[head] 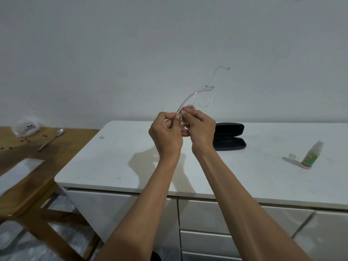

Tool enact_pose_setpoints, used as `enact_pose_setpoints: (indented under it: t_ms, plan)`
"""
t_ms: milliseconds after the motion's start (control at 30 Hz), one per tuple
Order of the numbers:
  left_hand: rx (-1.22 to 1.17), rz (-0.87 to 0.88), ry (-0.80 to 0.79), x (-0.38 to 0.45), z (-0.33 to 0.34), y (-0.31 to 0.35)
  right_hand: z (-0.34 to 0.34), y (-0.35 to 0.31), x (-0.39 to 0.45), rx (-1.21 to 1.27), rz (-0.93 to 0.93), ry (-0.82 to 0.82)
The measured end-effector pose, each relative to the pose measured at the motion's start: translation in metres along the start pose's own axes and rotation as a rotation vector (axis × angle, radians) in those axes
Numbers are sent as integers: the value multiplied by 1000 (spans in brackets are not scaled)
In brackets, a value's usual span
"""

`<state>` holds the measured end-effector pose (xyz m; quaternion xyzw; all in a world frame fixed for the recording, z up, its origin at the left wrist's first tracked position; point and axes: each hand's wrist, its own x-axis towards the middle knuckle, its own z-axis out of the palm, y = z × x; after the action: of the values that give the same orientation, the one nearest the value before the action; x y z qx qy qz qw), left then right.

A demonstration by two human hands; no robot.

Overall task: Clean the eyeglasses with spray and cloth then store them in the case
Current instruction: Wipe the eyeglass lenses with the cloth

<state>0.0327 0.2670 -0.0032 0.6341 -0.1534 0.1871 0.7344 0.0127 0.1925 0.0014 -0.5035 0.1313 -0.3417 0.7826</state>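
Both hands are raised above the white bench [116,162], well inside its front edge. The left hand [165,136] and right hand [202,130] almost touch, each grip pinched on the clear eyeglasses [195,95], which stick up toward the wall with one temple curling high. Behind the right hand the black case [230,137] lies open, its visible part holding nothing. The spray bottle [312,154] stands far right with its cap [292,156] beside it, leaving wide bare bench between. A wooden table [17,157] abuts the left side.

Head-worn view, forward and downward.
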Motion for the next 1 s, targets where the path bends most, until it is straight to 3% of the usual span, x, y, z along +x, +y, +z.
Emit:
enact_pose_setpoints:
  t_ms: [233, 533, 867, 1000]
  plan:
    - [-13, -87, -36, 10, -17, -7, -5, 1, 9, -323, -86, -155]
    - [106, -128, -54, 27, -35, -25, -14, 9, -3, -429, -78, -326]
    - [82, -91, -74, 33, -35, -28, -13, 11, -6, -553, -189, -215]
    - [122, -66, 14, 44, -40, -32, -19, 14, 0, -622, -185, -225]
